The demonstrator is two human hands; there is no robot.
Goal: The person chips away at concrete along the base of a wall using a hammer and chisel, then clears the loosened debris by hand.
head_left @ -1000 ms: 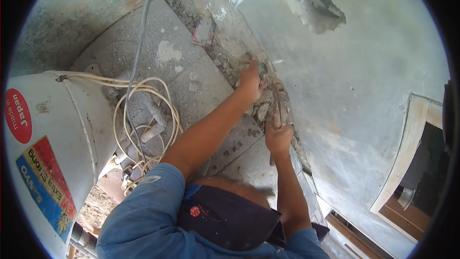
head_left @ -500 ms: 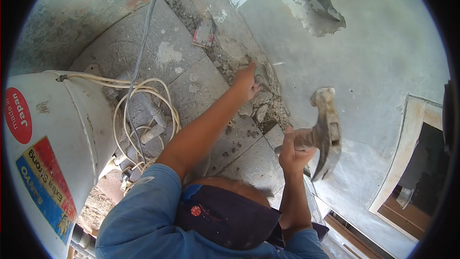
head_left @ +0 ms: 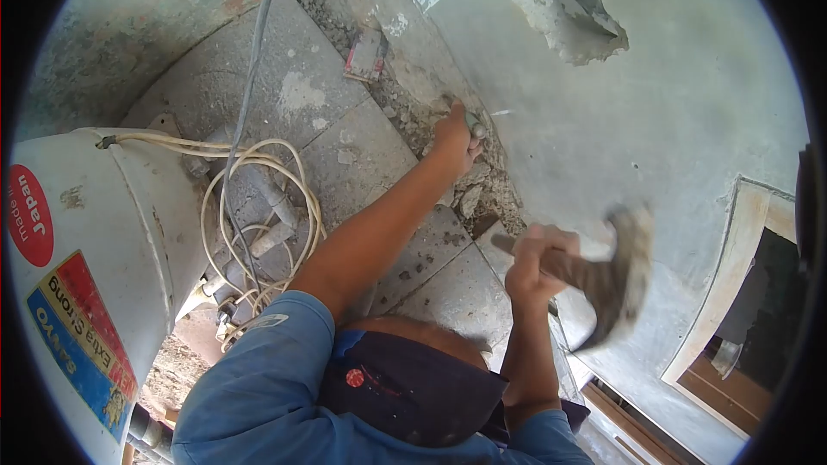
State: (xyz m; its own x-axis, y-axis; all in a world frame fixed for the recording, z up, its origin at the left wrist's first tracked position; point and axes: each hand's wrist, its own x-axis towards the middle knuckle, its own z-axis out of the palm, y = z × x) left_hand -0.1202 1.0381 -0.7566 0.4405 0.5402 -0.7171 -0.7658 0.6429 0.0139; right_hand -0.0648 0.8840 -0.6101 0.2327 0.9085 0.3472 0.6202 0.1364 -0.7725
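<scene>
My left hand (head_left: 457, 138) is closed around a chisel (head_left: 477, 130), down in the broken strip of mortar at the foot of the wall. Only the chisel's rounded grey end shows past my fingers; its tip is hidden. A claw hammer (head_left: 627, 280) is in my right hand (head_left: 536, 269), gripped around the handle near its middle. The hammer's head is smeared by motion and stands off to the right, apart from the chisel. Loose rubble (head_left: 470, 198) lies just below my left hand.
A white water tank (head_left: 95, 207) stands at left, with a coiled cream cable (head_left: 312, 198) and grey pipes beside it. A small red-and-white box (head_left: 366, 56) lies on the debris. The wall (head_left: 560, 138) has a broken hole (head_left: 594, 39); a wooden frame (head_left: 719, 284) is at right.
My right hand has tilted the hammer, and its head has swung outward to the right and blurred. My left hand has shifted slightly up and right with the chisel.
</scene>
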